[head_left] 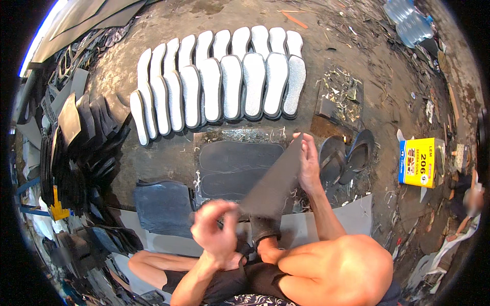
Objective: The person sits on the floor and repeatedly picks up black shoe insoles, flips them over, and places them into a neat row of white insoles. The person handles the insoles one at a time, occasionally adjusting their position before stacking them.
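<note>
My right hand (309,164) is closed on the far edge of a thin dark rubber sheet (275,184), which hangs tilted between my hands and is blurred. My left hand (215,230) is curled by the sheet's near corner. Motion smears its fingers, and what they hold cannot be made out. Beneath the raised sheet, another dark sheet (240,157) lies on a low board (212,136), with two sole outlines drawn on it. To its left is a stack of dark sheets (163,206).
White-topped soles (232,86) stand in two overlapping rows beyond the board. A pair of dark sandals (332,160) is right of my right hand, near a scrap-covered board (341,97). A yellow and blue can (419,163) stands farther right. Dark sheets (92,120) are piled at left.
</note>
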Demonstrator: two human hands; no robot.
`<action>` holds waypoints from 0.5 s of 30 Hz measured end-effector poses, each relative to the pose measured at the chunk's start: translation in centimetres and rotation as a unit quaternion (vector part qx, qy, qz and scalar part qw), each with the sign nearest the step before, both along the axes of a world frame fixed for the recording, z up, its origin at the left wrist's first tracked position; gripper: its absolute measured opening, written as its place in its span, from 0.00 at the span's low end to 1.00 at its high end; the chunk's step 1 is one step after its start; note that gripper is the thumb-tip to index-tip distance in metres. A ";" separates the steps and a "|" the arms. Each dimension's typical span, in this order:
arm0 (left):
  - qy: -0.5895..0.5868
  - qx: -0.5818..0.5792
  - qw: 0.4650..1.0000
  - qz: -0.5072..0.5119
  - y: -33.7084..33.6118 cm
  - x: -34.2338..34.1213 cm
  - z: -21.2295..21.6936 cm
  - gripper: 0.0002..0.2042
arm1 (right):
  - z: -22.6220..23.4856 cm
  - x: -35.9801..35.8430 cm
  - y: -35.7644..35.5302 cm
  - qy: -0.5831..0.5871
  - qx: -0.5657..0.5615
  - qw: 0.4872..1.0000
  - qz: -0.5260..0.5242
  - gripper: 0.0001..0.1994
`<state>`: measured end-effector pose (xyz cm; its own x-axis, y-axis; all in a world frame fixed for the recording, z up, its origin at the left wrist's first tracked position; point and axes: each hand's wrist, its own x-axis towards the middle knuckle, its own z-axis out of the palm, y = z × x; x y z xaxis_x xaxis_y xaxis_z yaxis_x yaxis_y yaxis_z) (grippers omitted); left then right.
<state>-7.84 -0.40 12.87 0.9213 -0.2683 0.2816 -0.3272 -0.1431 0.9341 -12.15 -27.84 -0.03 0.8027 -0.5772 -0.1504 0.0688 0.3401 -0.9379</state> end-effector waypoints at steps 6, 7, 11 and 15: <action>0.227 0.073 0.963 0.123 2.8 5.6 -10.4 0.13 | -0.9 -1.9 1.2 0.227 -0.214 0.950 0.026 0.18; 0.225 0.126 0.956 0.137 3.8 5.6 -12.3 0.11 | -1.6 -1.6 1.7 0.260 -0.263 0.928 0.045 0.18; 0.129 0.179 0.965 0.140 3.8 6.2 -13.7 0.07 | -1.7 -1.6 1.8 0.258 -0.278 0.925 -0.004 0.19; 0.229 0.155 0.953 0.123 4.0 7.9 -12.9 0.14 | 0.0 -0.9 1.6 0.308 -0.328 0.892 0.047 0.17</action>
